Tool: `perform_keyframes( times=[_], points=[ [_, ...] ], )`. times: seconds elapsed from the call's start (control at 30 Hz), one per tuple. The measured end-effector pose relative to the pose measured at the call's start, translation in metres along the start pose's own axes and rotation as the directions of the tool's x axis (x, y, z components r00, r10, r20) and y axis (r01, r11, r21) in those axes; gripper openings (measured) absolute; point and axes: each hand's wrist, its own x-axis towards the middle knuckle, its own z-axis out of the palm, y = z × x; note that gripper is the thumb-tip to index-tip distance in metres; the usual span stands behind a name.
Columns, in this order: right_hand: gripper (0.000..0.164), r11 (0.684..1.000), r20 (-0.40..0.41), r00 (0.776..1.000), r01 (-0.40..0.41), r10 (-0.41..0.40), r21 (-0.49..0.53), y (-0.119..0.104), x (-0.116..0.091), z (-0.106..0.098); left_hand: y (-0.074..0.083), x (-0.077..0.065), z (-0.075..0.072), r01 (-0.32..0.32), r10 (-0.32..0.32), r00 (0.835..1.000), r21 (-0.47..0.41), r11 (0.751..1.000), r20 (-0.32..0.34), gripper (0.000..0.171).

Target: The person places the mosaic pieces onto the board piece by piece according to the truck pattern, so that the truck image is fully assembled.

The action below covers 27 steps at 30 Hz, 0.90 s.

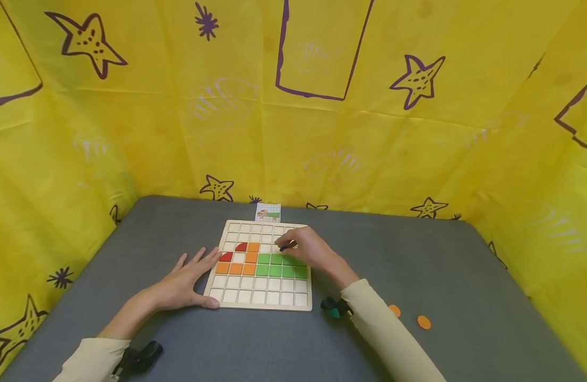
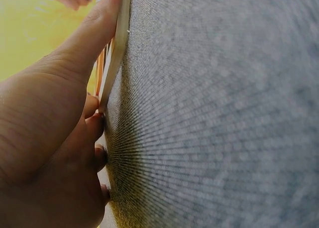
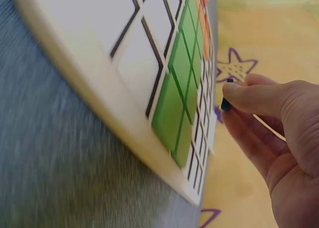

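Note:
A wooden grid board (image 1: 262,306) lies on the grey table. Two rows of green tiles (image 1: 276,270) fill its right middle, with orange square tiles (image 1: 235,269) and two red curved-edge pieces (image 1: 226,257) to their left. Over the upper right cells, my right hand (image 1: 314,252) pinches a small dark blue piece (image 3: 226,101) between thumb and fingers; its full shape is hidden by them. My left hand (image 1: 176,289) rests along the board's left edge, fingers spread, thumb at the near left corner.
Behind the board lies a small picture card (image 1: 268,213) showing a coloured grid pattern. Beside my right sleeve are two orange discs (image 1: 423,322) on the table, one partly hidden by the sleeve. A yellow cloth (image 1: 370,132) with starfish drawings hangs around the table.

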Motion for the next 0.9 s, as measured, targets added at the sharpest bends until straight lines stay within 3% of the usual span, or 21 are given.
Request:
perform_keyframes(
  times=[0.3, 0.53, 0.9],
  points=[
    [0.026, 1.000, 0.048, 0.999, -0.001, 0.001, 0.013, -0.018, 0.020, 0.019, -0.001, 0.000, -0.001, -0.011, 0.011, 1.000, -0.004, 1.000, -0.004, 0.118],
    [0.024, 1.000, 0.062, 0.998, 0.014, -0.014, 0.003, -0.030, 0.034, 0.028, -0.001, -0.001, 0.000, -0.054, 0.054, 0.998, -0.005, 0.999, -0.019, 0.116],
    [0.023, 0.998, 0.097, 0.993, 0.066, -0.067, 0.012, -0.041, 0.051, 0.044, 0.001, -0.001, -0.002, -0.050, 0.050, 0.999, -0.001, 0.999, -0.014, 0.115]
  ],
)
